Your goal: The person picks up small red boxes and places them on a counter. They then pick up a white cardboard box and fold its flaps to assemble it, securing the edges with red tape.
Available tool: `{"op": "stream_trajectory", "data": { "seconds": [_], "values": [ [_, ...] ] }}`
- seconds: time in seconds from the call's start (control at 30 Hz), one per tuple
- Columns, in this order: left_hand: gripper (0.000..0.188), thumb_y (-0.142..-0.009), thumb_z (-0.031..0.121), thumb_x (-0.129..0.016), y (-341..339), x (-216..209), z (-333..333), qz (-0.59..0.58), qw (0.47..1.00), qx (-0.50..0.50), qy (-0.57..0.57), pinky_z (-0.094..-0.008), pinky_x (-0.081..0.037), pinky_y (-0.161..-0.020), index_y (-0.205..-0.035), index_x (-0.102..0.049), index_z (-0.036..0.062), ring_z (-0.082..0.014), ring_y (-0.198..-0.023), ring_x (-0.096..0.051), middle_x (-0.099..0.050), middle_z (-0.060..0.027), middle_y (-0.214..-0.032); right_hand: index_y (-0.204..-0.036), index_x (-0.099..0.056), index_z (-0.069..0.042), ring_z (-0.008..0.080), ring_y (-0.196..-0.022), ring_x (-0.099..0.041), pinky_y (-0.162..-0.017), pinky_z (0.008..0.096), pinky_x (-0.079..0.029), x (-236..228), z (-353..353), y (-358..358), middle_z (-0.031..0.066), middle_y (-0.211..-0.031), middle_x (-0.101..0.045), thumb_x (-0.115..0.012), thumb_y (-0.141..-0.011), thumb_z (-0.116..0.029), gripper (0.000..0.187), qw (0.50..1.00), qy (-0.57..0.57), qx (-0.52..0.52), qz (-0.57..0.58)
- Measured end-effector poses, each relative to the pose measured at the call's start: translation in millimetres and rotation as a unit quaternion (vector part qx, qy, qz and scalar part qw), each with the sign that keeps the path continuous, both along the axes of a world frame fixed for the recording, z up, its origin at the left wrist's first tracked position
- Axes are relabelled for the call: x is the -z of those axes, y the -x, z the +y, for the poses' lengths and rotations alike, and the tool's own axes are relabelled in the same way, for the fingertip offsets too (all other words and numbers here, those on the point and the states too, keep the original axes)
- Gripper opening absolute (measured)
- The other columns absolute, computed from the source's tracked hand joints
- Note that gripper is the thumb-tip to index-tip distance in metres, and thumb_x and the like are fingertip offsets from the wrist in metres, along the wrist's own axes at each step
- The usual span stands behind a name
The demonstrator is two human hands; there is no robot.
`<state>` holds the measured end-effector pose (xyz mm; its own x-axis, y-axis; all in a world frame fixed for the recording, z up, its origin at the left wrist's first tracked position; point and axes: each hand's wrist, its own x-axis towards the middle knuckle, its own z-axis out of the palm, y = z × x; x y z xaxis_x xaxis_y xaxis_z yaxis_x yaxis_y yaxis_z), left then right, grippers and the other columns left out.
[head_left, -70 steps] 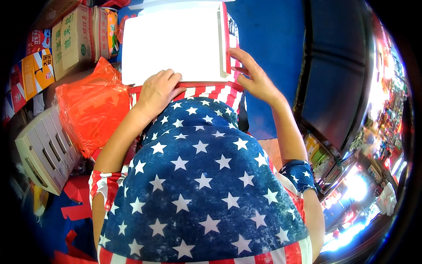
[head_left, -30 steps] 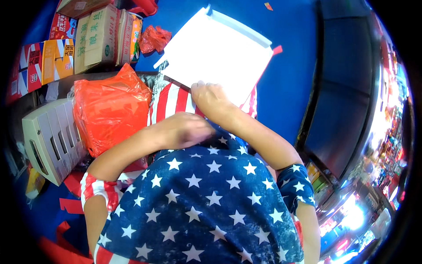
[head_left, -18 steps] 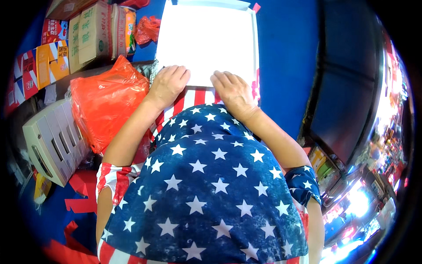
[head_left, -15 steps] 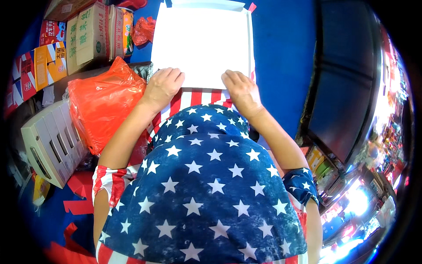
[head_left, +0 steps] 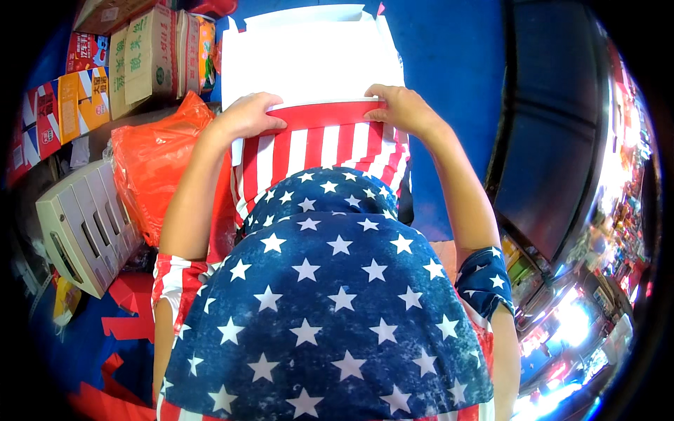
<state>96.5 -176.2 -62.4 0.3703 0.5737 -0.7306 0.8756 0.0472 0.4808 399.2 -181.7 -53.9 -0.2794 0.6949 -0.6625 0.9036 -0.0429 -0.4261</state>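
A white-lined cardboard box [head_left: 312, 59] lies in front of me at the top of the view, its far flaps standing partly up. The near panel is raised and shows its red outer face [head_left: 323, 114] toward me. My left hand [head_left: 251, 116] grips the left end of this panel, thumb on the red face and fingers over the edge. At the right end my right hand [head_left: 406, 109] pinches the panel in the same manner. Below the box hangs red-and-white striped cloth [head_left: 316, 147] of my clothing.
To the left sit a red plastic bag [head_left: 165, 168], a beige slotted plastic unit [head_left: 88, 224] and stacked cardboard cartons [head_left: 151, 59]. A large dark panel [head_left: 551, 133] stands on the right. Blue floor [head_left: 449, 77] shows beside the box. Red scraps [head_left: 130, 326] lie at lower left.
The near edge of the box has tilted up and moved away from me, so its red outer face now shows. Both hands have shifted forward, with thumbs now on that face.
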Motion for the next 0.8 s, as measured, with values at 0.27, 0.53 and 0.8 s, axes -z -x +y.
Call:
{"op": "stream_trajectory", "data": {
  "seconds": [0.27,0.53,0.8],
  "values": [
    [0.07,-0.084,0.026,-0.078,-15,-22,-25,0.063,0.966,0.052,-0.243,-0.0426,-0.043,-0.109,-0.145,-0.047,0.0067,-0.033,-0.13,-0.053,-0.053,-0.017,-0.143,-0.131,-0.057,-0.01,0.0342,-0.112,-0.066,-0.092,0.0416,-0.053,15,16,0,0.0199,-0.121,-0.069,-0.081,-0.082,-0.029,0.058,0.998,0.049,0.041,0.002],
    [0.073,-0.099,0.053,-0.051,-40,43,-71,-0.005,0.894,0.171,-0.415,-0.0523,-0.011,-0.124,-0.156,-0.032,0.0131,-0.0294,-0.151,-0.025,-0.029,-0.0076,-0.163,-0.132,-0.056,-0.008,0.035,-0.109,-0.066,-0.091,0.0439,-0.053,11,24,7,0.0203,-0.12,-0.068,-0.078,-0.084,-0.023,0.055,1.0,0.023,-0.007,-0.017],
    [0.076,-0.1,0.057,-0.044,-41,61,-67,0.034,0.912,0.172,-0.37,-0.0508,-0.008,-0.125,-0.157,-0.029,0.0078,-0.0276,-0.153,-0.02,-0.025,-0.0085,-0.165,-0.149,-0.039,0.003,0.0314,-0.149,-0.031,-0.123,0.0414,-0.023,44,-73,70,0.0204,-0.156,-0.037,-0.05,-0.101,-0.039,0.064,0.938,-0.307,-0.143,0.068]
  ]
}}
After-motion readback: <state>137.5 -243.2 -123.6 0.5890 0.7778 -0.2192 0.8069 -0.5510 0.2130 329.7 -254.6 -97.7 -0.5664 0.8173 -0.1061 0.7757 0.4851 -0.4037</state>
